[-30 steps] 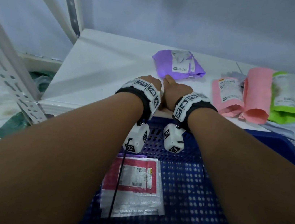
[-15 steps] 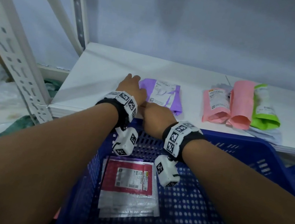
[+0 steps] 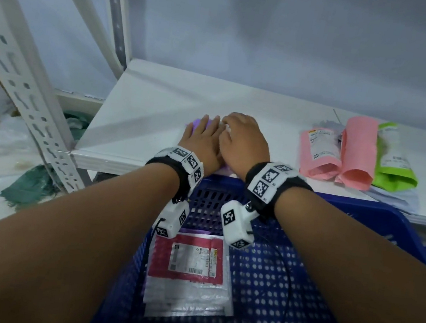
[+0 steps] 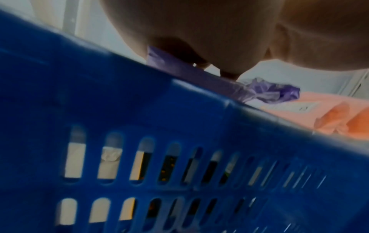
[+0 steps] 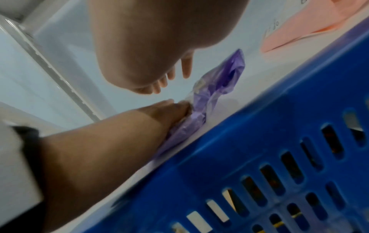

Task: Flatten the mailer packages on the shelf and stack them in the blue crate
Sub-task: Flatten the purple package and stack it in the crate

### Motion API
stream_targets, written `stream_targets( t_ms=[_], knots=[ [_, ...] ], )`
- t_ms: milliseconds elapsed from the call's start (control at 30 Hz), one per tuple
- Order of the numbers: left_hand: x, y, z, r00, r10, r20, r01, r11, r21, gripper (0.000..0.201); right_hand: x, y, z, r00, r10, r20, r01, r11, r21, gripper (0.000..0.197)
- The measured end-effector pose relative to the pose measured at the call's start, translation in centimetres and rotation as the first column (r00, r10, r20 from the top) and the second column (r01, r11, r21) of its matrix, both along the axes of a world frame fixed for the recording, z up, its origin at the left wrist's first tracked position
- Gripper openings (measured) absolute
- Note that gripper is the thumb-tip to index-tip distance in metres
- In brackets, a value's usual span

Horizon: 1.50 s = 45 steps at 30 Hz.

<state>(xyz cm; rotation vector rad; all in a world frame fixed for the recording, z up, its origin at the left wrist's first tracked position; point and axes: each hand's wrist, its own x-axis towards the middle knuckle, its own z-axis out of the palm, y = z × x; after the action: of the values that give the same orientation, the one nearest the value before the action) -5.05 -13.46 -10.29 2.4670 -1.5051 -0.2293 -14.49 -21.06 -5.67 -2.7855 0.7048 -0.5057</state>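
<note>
Pressing flat on the shelf (image 3: 146, 102), the left hand (image 3: 203, 143) and right hand (image 3: 244, 141) cover the purple mailer (image 3: 197, 127), fingers (image 3: 207, 125) straight. Only its 11 o'clock edge shows; the blue crate (image 3: 323, 300) sits at 6 o'clock.

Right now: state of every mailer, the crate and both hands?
purple mailer: on the shelf, pressed, far end still crumpled
left hand: flat on purple mailer
right hand: over purple mailer, fingers loosely bent
pink mailers: on shelf, puffy
green mailer: on shelf, puffy
red mailer: flat in blue crate
</note>
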Motion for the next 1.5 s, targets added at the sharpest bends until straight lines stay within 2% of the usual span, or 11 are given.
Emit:
stream_targets(
  t_ms=[67, 133, 200, 300, 500, 633, 767, 1100, 1333, 1500],
  knots=[
    [0.1, 0.2, -0.8, 0.999, -0.011, 0.050, 0.011, 1.000, 0.012, 0.093, 0.7, -0.9, -1.7, 0.990, 0.011, -0.140, -0.009, 1.000, 0.017, 0.046],
    [0.1, 0.4, -1.3, 0.997, -0.025, 0.079, 0.024, 1.000, 0.006, 0.081, 0.7, -1.7, -3.5, 0.979, 0.011, -0.204, -0.016, 1.000, -0.019, 0.054],
    [0.3, 0.4, -1.7, 0.996, -0.027, 0.087, 0.029, 0.999, -0.021, 0.073, 0.1, -2.4, -5.0, 0.976, 0.028, -0.214, -0.035, 0.999, -0.031, 0.058],
    [0.7, 0.1, -1.8, 0.998, -0.030, 0.061, 0.034, 0.998, -0.061, 0.072, -0.7, -3.4, -6.2, 0.974, 0.018, -0.227, -0.011, 1.000, 0.029, 0.063],
    [0.7, 0.0, -2.3, 0.999, 0.030, 0.014, -0.028, 0.987, -0.159, 0.070, -0.3, -3.6, -6.6, 0.964, -0.020, -0.267, 0.043, 0.996, 0.082, 0.063],
    [0.9, -0.1, -2.3, 0.998, 0.066, -0.010, -0.067, 0.986, -0.154, 0.068, -0.4, -3.8, -6.7, 0.957, -0.101, -0.270, 0.121, 0.991, 0.061, 0.060],
    [0.9, 0.0, -2.3, 0.985, 0.164, -0.045, -0.170, 0.969, -0.178, 0.071, -0.3, -3.7, -6.5, 0.932, -0.179, -0.315, 0.200, 0.979, 0.034, 0.060],
    [0.7, -0.1, -2.7, 0.972, 0.234, 0.000, -0.229, 0.952, -0.204, 0.081, -0.6, -3.5, -6.5, 0.926, -0.240, -0.290, 0.255, 0.967, 0.015, 0.058],
    [0.8, 0.1, -2.4, 0.971, 0.236, -0.024, -0.235, 0.945, -0.229, 0.088, -0.7, -3.4, -6.3, 0.964, -0.124, -0.235, 0.132, 0.991, 0.020, 0.057],
    [0.6, 0.1, -2.4, 0.972, 0.235, -0.028, -0.235, 0.939, -0.250, 0.088, -0.5, -3.7, -6.7, 0.959, -0.124, -0.254, 0.130, 0.991, 0.008, 0.057]
  ],
)
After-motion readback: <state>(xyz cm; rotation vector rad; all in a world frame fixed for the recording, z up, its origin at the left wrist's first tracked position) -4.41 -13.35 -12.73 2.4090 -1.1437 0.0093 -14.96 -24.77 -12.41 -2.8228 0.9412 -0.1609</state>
